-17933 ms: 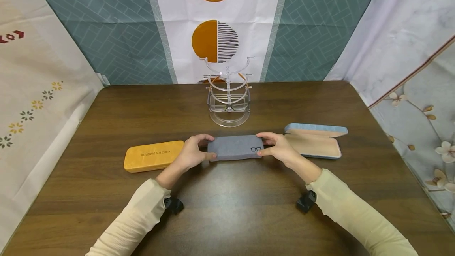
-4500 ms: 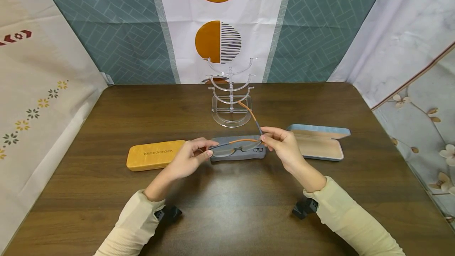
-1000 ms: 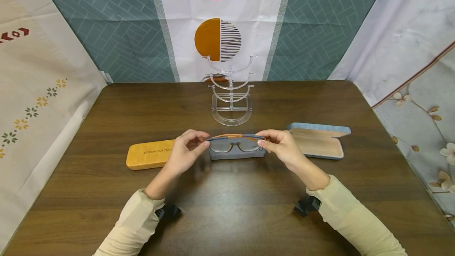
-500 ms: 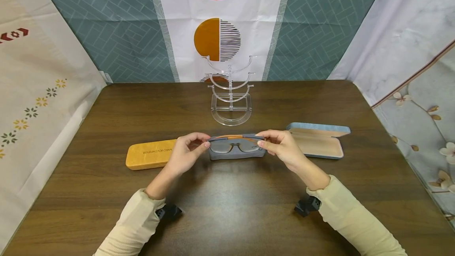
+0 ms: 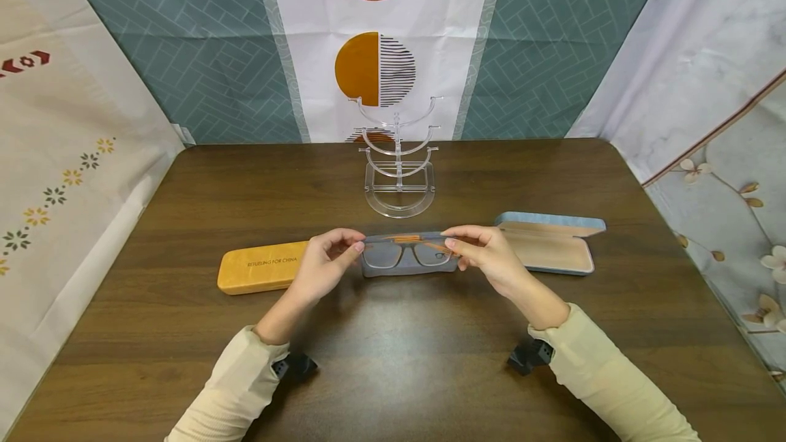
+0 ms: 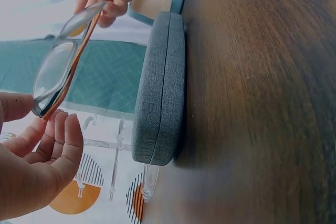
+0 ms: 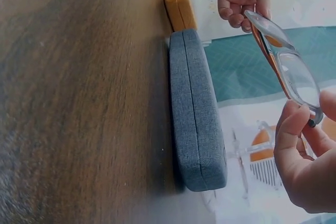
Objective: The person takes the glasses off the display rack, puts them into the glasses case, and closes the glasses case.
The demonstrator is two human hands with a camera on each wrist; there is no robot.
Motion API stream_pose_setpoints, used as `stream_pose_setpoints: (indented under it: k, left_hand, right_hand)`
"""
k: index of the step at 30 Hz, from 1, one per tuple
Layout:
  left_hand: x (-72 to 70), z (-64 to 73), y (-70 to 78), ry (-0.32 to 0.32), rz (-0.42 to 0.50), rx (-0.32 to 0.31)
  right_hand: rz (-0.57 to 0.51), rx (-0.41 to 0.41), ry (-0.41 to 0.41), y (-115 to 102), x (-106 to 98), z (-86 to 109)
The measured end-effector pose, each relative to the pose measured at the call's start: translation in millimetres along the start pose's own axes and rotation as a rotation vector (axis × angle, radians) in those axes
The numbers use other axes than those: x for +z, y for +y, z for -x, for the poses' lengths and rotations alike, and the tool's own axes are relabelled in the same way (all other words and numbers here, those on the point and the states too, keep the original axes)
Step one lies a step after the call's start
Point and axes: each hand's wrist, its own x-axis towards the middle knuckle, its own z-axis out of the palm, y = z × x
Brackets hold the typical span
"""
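Both hands hold a pair of eyeglasses [image 5: 407, 245] with clear lenses, a dark front frame and orange temples folded behind it. My left hand [image 5: 325, 259] pinches one end of the frame between thumb and fingers. At the other end, my right hand [image 5: 488, 258] pinches the frame the same way. In the left wrist view the glasses [image 6: 65, 59] are raised above the table, apart from the grey fabric glasses case [image 6: 160, 87]. That case is closed and lies flat; in the head view the lenses overlap it and hide its printed glasses mark in part.
A yellow glasses case [image 5: 260, 268], closed, lies left of the grey one, partly behind my left hand. To the right is a light blue case [image 5: 549, 251] with its lid up and beige lining showing. A clear tiered display stand [image 5: 399, 207] stands behind, holding no glasses.
The hands first rested on the grey case while glasses hung on the stand. Later they held the glasses with one temple out, then folded. Since half a second ago, the lenses have tilted up toward the head camera.
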Motion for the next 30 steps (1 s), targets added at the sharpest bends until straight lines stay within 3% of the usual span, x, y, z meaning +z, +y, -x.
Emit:
stream_pose_setpoints:
  k: [6, 11, 18, 23, 30]
  left_hand:
    - [2.0, -0.3, -0.2, -0.003, 0.035, -0.021]
    - [3.2, 1.5, -1.2, -0.034, 0.031, 0.005]
    - [4.5, 2.9, 1.0, -0.109, -0.048, 0.027]
    - [9.0, 1.7, 0.4, -0.094, -0.127, 0.042]
    - [11.7, 1.8, -0.4, -0.075, -0.164, 0.092]
  right_hand:
    - [-0.036, 0.024, -0.006, 0.4, -0.3, -0.8]
    - [-0.104, 0.045, -0.003, 0.9, -0.9, -1.9]
    - [-0.181, 0.071, 0.029, 1.3, -3.0, -2.4]
    - [-0.167, 0.073, 0.03, 1.2, -3.6, -1.6]
    - [-0.167, 0.056, 0.039, 1.0, -5.7, 0.7]
